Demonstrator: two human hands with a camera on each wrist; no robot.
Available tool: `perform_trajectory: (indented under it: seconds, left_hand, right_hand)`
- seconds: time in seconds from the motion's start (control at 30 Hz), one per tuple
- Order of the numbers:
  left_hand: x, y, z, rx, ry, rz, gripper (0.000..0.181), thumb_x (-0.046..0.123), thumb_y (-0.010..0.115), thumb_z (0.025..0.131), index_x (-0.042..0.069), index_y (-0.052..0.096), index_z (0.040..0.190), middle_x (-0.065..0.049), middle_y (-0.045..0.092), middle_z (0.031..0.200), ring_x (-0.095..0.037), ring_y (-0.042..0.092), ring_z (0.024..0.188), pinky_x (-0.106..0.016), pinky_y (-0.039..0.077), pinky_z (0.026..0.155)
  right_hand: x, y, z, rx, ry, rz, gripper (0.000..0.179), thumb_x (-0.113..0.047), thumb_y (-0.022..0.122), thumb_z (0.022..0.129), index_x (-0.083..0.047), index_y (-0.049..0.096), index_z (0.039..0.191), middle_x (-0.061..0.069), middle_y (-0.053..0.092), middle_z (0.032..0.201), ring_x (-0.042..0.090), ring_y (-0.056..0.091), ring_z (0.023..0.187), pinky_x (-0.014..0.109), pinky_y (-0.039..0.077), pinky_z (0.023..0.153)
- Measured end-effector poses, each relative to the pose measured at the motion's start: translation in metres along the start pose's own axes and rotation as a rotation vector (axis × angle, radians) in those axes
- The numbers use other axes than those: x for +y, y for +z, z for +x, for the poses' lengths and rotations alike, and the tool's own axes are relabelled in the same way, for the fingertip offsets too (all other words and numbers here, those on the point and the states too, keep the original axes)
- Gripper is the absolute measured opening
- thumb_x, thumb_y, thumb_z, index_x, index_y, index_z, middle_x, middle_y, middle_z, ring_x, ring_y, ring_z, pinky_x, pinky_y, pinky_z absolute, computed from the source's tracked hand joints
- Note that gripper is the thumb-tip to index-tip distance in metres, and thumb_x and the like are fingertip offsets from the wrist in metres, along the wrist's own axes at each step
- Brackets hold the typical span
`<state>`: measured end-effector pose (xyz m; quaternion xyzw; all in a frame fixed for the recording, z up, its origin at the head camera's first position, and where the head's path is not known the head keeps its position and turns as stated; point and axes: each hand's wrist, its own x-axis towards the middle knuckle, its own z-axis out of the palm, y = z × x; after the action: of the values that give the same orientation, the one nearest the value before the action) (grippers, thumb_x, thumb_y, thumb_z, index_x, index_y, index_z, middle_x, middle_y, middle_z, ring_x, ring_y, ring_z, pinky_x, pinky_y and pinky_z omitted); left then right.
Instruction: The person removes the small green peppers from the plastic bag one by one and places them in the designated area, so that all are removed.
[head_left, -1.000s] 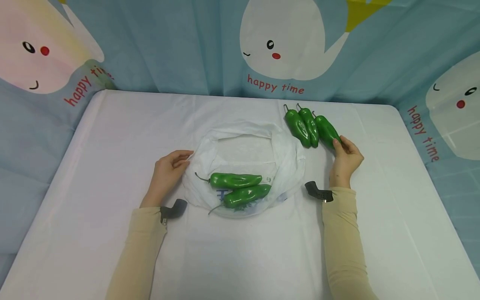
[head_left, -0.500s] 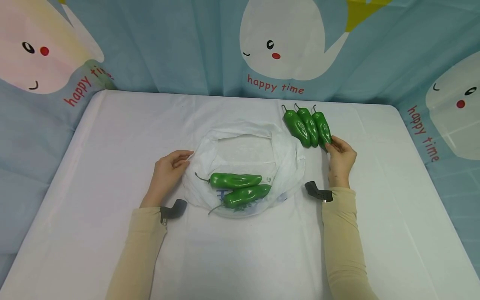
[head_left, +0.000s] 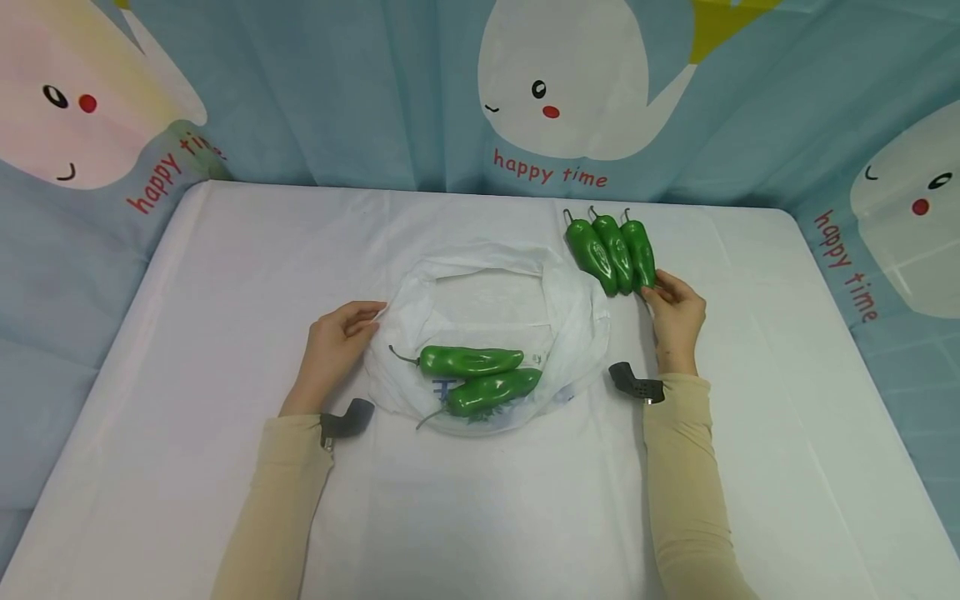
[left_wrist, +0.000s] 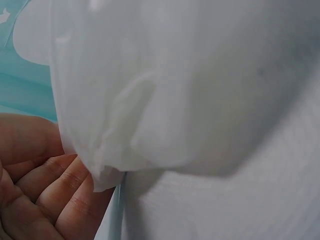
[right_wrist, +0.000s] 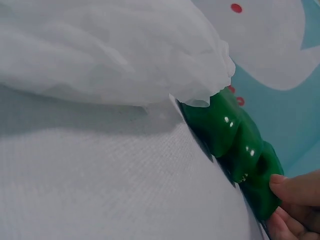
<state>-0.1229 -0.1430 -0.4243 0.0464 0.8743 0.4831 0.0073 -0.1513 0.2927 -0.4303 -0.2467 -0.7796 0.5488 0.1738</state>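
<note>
A white plastic bag lies spread on the table with its mouth open upward. Two green peppers rest side by side on its near part. At the bag's left rim, my left hand pinches the thin plastic edge between thumb and fingers. Three more green peppers stand in a row at the back right, stems away from me: a left one, a middle one and a right one. My right hand pinches the near tip of the right pepper, thumb on top.
The table wears a white cloth, and its back edge runs just behind the peppers. A blue curtain with whale prints hangs behind. A dark camera mount sits on the right wrist, another mount on the left.
My right hand has moved slightly left, bringing the right pepper against the middle one and turning it straighter. The left hand, the bag and the two peppers on it stay put.
</note>
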Motion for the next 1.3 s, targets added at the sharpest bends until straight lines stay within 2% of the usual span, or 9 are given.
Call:
perform_trajectory:
  seconds: [0.1, 0.37, 0.6, 0.9, 1.17, 1.3]
  left_hand:
    - [-0.0004, 0.0, 0.0, -0.001, -0.002, 0.0, 0.028, -0.002, 0.059, 0.09, 0.0, 0.064, 0.118, -0.018, 0.064, 0.117, -0.029, 0.062, 0.105, -0.027, 0.052, 0.087]
    - [-0.0007, 0.0, 0.0004, 0.001, 0.004, -0.001, 0.028, -0.002, 0.06, 0.09, 0.001, 0.064, 0.117, -0.017, 0.064, 0.116, -0.028, 0.063, 0.104, -0.014, 0.05, 0.083]
    - [-0.0008, -0.0003, -0.0004, -0.005, -0.012, 0.002, 0.028, -0.001, 0.059, 0.09, 0.001, 0.064, 0.118, -0.017, 0.064, 0.116, -0.028, 0.063, 0.105, -0.024, 0.051, 0.087]
    - [-0.0022, 0.0004, -0.0002, 0.001, -0.002, 0.007, 0.028, -0.002, 0.059, 0.09, 0.001, 0.064, 0.117, -0.018, 0.065, 0.114, -0.028, 0.063, 0.103, -0.006, 0.045, 0.079]
    - [-0.0027, 0.0006, 0.0002, -0.002, -0.001, 0.005, 0.028, -0.001, 0.059, 0.09, 0.001, 0.064, 0.118, -0.017, 0.065, 0.115, -0.027, 0.063, 0.104, -0.009, 0.047, 0.081]
    - [-0.0026, 0.0006, -0.0001, -0.003, -0.001, 0.001, 0.028, -0.001, 0.059, 0.09, 0.001, 0.064, 0.118, -0.017, 0.065, 0.115, -0.027, 0.063, 0.104, -0.009, 0.047, 0.081]
  right_hand:
    - [0.0005, 0.0001, 0.0, -0.006, -0.004, -0.019, 0.036, -0.003, 0.066, 0.087, 0.0, 0.061, 0.123, 0.015, 0.062, 0.121, 0.011, 0.058, 0.098, 0.016, 0.049, 0.084]
    - [0.0013, 0.0016, 0.0027, -0.019, -0.025, 0.04, 0.036, 0.001, 0.064, 0.088, 0.001, 0.06, 0.123, 0.018, 0.06, 0.122, 0.014, 0.06, 0.103, 0.017, 0.049, 0.088]
    - [0.0039, 0.0019, 0.0044, -0.028, -0.029, 0.078, 0.036, 0.004, 0.062, 0.087, 0.003, 0.06, 0.123, 0.02, 0.06, 0.121, 0.013, 0.06, 0.101, 0.016, 0.049, 0.087]
    - [0.0039, 0.001, 0.0035, -0.038, -0.022, 0.094, 0.035, 0.004, 0.062, 0.088, 0.003, 0.06, 0.122, 0.02, 0.06, 0.12, 0.014, 0.059, 0.101, 0.017, 0.049, 0.087]
    - [0.005, 0.0005, 0.004, -0.047, -0.043, 0.062, 0.034, 0.002, 0.062, 0.089, 0.003, 0.06, 0.122, 0.019, 0.06, 0.12, 0.011, 0.06, 0.101, 0.017, 0.049, 0.087]
    - [0.0054, 0.0007, 0.0046, -0.047, -0.036, 0.081, 0.034, 0.003, 0.061, 0.089, 0.003, 0.06, 0.122, 0.019, 0.06, 0.12, 0.012, 0.06, 0.101, 0.018, 0.049, 0.089]
